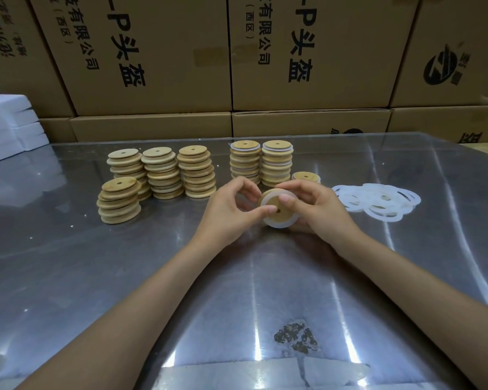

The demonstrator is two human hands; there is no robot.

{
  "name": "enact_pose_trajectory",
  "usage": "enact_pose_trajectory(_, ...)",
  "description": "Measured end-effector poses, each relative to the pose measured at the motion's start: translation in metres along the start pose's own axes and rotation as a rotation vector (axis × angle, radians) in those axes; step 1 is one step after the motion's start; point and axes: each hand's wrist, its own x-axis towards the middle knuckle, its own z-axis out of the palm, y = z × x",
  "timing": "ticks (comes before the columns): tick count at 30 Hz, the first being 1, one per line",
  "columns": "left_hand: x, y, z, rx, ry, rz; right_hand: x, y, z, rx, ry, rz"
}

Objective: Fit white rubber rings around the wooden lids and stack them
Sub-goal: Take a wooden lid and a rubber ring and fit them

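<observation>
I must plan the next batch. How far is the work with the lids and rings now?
Done: two tall stacks of ringed lids and a short one started. In hand: the left hand and right hand hold one lid with a white ring around it. Left: four stacks of bare lids and a pile of loose rings.

Shiny metal counter (96, 277), reflective.
On it: four stacks of bare wooden lids (164, 173) at left, two ringed stacks (261, 163) centre, loose white rubber rings (378, 201) right, white foam blocks (9, 125) far left corner.
</observation>
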Motion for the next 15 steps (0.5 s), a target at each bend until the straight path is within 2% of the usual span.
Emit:
enact_pose_trajectory(3, 0.0000, 0.0000, -0.0008, -0.011, -0.024, -0.013, 0.0001, -0.0015, 0.0011, -0.029, 0.010, -0.040)
enact_pose_trajectory(8, -0.0008, 0.0034, -0.0027, -0.123, -0.033, -0.078, 0.0000, -0.0002, -0.0006, 0.039, 0.038, 0.028)
enact_pose_trajectory(15, -0.0028, 0.0076, -0.0035, -0.286, -0.033, -0.181, -0.0007, -0.0030, -0.0003, 0.072, 0.066, 0.020)
